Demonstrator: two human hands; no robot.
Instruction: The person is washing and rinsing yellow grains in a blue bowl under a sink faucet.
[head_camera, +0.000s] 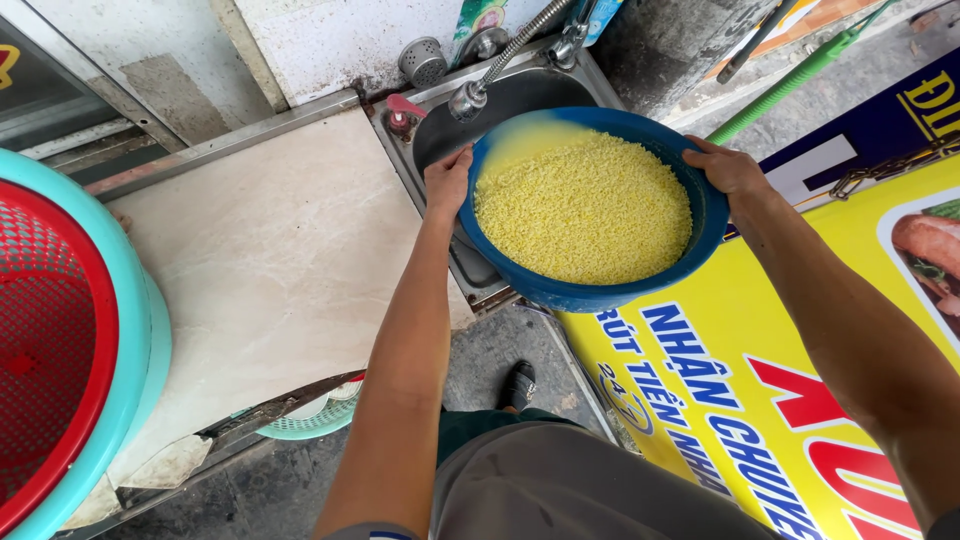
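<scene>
A blue round basin (600, 292) full of wet yellow grains (585, 208) is held tilted over a small steel sink (440, 130). My left hand (447, 180) grips the basin's left rim and my right hand (732, 170) grips its right rim. A flexible metal tap (472, 97) hangs just above the basin's upper left edge. No water stream is visible from the tap.
A pale stone counter (270, 270) lies left of the sink. A red basket inside a teal tub (70, 340) stands at the far left. A yellow and blue printed sign (760, 400) fills the right. A green pole (790, 80) leans behind it.
</scene>
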